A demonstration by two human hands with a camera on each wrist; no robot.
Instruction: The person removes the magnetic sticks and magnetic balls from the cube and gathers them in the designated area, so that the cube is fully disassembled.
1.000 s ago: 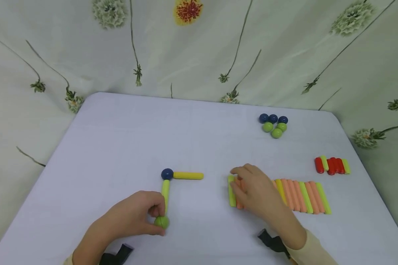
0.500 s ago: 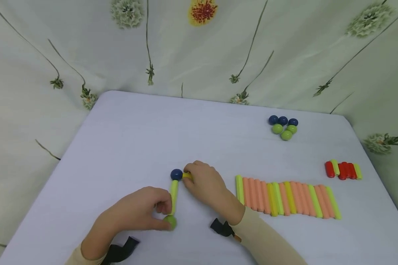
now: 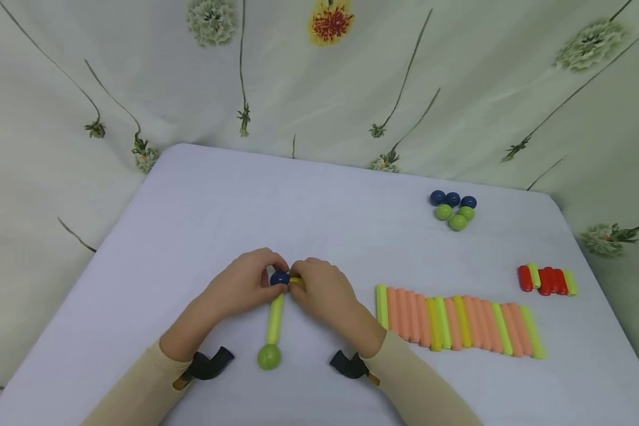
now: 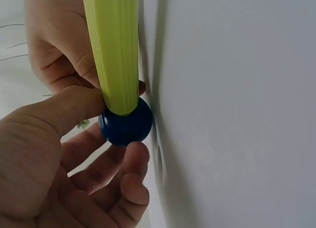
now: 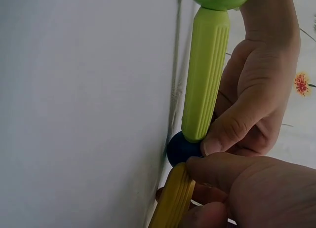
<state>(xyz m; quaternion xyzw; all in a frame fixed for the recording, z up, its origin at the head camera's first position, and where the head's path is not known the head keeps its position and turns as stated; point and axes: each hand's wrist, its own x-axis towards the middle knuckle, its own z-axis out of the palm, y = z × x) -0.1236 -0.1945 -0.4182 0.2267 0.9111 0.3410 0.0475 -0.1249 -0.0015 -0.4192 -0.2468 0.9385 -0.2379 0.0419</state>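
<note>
A dark blue ball (image 3: 279,278) joins a lime-green rod (image 3: 275,319) and a yellow rod (image 3: 296,280) at a corner. My left hand (image 3: 247,283) pinches the blue ball between thumb and fingers. Close beside it, my right hand (image 3: 332,296) grips the yellow rod near the end that meets the ball, covering most of that rod in the head view. At the near end of the lime rod sits a green ball (image 3: 268,357), with no hand on it. In the right wrist view the yellow rod (image 5: 174,196) touches the blue ball (image 5: 182,149).
A long row of salmon, lime and yellow rods (image 3: 463,322) lies to the right. Farther right are short red and lime rods (image 3: 551,280). Several blue and green balls (image 3: 452,207) cluster near the back edge of the white table (image 3: 234,195). A floral cloth (image 3: 277,77) hangs behind.
My right hand has come left from the rod row to the yellow rod. My left hand has let go of the green ball and moved up to the blue ball.
</note>
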